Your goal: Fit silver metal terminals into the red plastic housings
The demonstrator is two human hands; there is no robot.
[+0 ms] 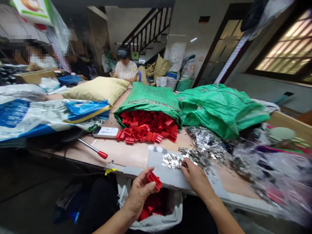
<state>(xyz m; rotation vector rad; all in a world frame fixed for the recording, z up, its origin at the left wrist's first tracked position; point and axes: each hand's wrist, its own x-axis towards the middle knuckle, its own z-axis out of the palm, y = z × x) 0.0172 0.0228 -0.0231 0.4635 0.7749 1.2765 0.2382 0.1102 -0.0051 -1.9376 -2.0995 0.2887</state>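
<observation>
My left hand (141,191) grips a small red plastic case (154,180) between thumb and fingers, just off the table's front edge. Below it a white sack (174,213) hangs open, with more red plastic pieces (152,208) inside. At the pile of small shiny metal pieces (172,161) on a grey mat (156,167), my right hand (195,177) has its fingertips pinched together. Whatever lies between those fingertips is hidden. Behind the mat, red plastic pieces (146,128) spill out of a green woven sack (151,99).
Another green sack (219,109) lies at right beside clear plastic bags (280,175). A lever with a red handle (102,154) juts out at left, near a white box (106,132). A blue-white sack (48,115) covers the left side. Several people (125,66) sit farther back.
</observation>
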